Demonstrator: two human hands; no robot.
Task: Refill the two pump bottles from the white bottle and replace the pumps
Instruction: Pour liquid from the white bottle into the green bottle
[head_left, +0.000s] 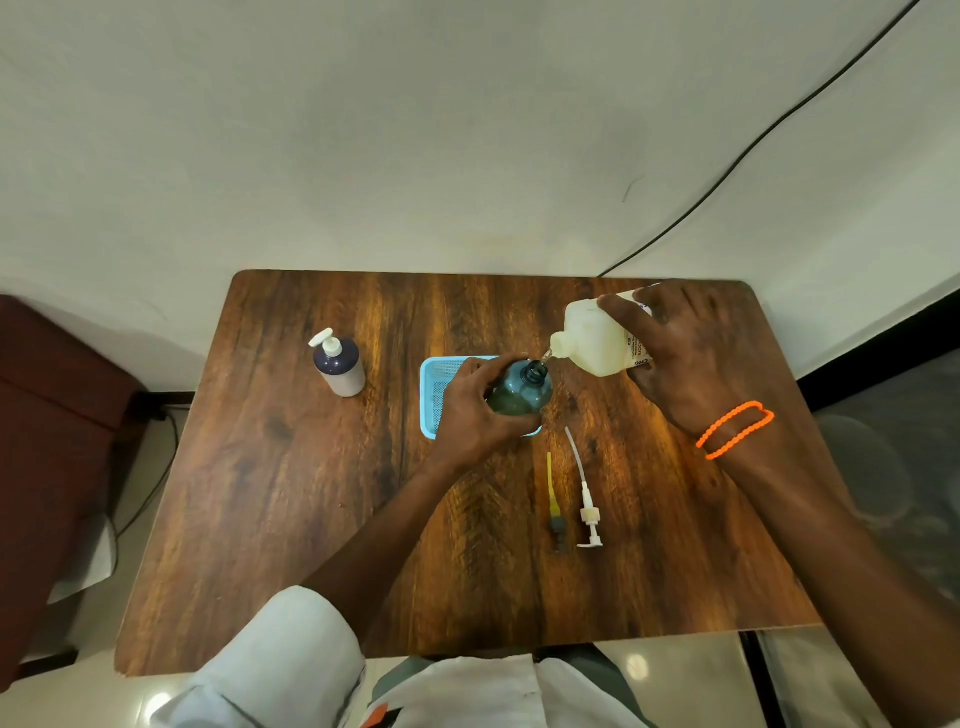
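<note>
At the middle of a wooden counter (311, 519), a person's left hand (472, 410) wraps around a dark teal bottle (519, 392), its neck open and pump off, holding it over the right end of a light blue basket (434, 395). The right hand (685, 358), an orange beaded band (735, 428) at its wrist, grips a white bottle (592, 338) near the counter's far right corner and tips it on its side so the spout sits just above the teal bottle's mouth; a thin stream of liquid runs between the two. Toward the far left of the counter stands a second pump bottle (340, 366), dark blue on top and pale below, upright with its white pump fitted. Nearer the front edge, right of centre, two loose pumps lie side by side with their tubes pointing away from the person: a dark pump with a yellow tube (553, 501) and, just right of it, a white pump (589, 512). A black cable (753, 150) runs down the wall behind the counter.
</note>
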